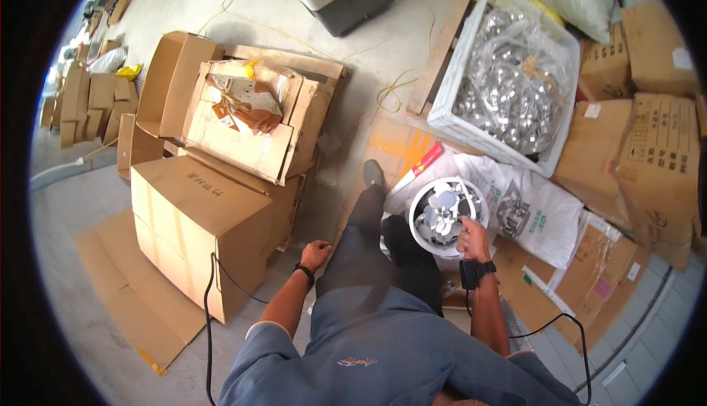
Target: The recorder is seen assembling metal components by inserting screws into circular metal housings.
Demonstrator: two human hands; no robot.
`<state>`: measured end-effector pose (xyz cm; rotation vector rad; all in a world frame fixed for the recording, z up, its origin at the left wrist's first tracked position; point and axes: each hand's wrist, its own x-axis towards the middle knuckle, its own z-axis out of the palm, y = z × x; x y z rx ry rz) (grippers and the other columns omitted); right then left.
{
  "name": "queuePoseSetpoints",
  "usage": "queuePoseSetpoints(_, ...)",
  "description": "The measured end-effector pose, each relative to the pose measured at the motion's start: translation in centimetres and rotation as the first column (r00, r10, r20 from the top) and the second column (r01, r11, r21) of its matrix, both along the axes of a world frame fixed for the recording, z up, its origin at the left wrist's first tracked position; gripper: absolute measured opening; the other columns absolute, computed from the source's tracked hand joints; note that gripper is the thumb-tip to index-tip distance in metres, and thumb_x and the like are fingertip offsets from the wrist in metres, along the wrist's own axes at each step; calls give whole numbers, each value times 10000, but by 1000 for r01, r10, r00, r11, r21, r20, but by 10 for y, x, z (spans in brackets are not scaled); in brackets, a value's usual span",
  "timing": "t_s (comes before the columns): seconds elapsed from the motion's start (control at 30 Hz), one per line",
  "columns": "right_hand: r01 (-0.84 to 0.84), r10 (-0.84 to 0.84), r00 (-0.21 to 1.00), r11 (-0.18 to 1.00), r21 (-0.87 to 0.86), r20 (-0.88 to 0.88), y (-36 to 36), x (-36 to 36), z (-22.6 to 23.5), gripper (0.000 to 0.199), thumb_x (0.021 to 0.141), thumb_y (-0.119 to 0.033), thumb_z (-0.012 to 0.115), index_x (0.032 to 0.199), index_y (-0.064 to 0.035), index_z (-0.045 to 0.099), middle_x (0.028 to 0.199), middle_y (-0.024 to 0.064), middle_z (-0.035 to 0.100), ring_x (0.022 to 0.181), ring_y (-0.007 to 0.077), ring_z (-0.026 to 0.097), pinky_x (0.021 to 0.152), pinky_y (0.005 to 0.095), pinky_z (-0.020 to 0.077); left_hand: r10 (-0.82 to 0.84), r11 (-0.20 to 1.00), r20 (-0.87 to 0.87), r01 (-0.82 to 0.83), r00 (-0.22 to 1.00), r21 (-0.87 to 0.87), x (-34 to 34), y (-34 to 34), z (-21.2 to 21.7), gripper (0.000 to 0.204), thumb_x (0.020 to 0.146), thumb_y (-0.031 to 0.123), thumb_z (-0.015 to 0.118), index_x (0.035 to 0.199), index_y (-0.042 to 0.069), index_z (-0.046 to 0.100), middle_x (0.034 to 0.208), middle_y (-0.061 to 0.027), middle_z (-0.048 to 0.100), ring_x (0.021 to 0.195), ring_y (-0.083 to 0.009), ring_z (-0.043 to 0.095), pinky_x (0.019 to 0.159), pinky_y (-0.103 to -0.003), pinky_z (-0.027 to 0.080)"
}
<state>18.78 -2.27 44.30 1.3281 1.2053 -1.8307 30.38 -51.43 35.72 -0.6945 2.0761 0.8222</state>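
A round white bucket point(480, 206) stands near my right leg, filled with shiny metal discs and flat pieces point(442, 207). My right hand point(473, 238) is closed at the bucket's near right rim, where its fingers seem wrapped round the bucket's handle point(468, 194). Part of that grip is hidden by the hand itself. On the other side, my left hand point(316, 254) hangs beside my left thigh with its fingers curled in, and nothing shows in it.
A white crate point(451, 104) of shiny metal parts in clear plastic stands at the far right. Printed white sacks point(541, 214) lie beside the bucket. Cardboard boxes point(202, 211) are stacked to my left, with flattened cardboard point(121, 288) below. A grey air cooler point(350, 5) stands ahead.
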Motion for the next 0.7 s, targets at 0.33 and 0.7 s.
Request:
queuePoseSetpoints(0.33,-131,141,984,987,91,-112,-46,-55,122,321,1027,-341,675,833,-150,505,571,-74,334,428,76,309,408,284,257,341,930,74,-348,937,116,11,-59,-9,399,899,321,732,1151,19,799,1058,-174,810,996,-295,777,927,-394,586)
queuePoseSetpoints(0.7,-59,96,960,988,145,-261,-77,-133,195,318,1045,-336,681,832,-192,495,605,-109,349,449,42,322,407,259,234,594,748,-40,-533,804,394,-16,-89,-44,352,913,260,724,1105,-28,786,930,-116,784,812,-220,753,743,-359,602)
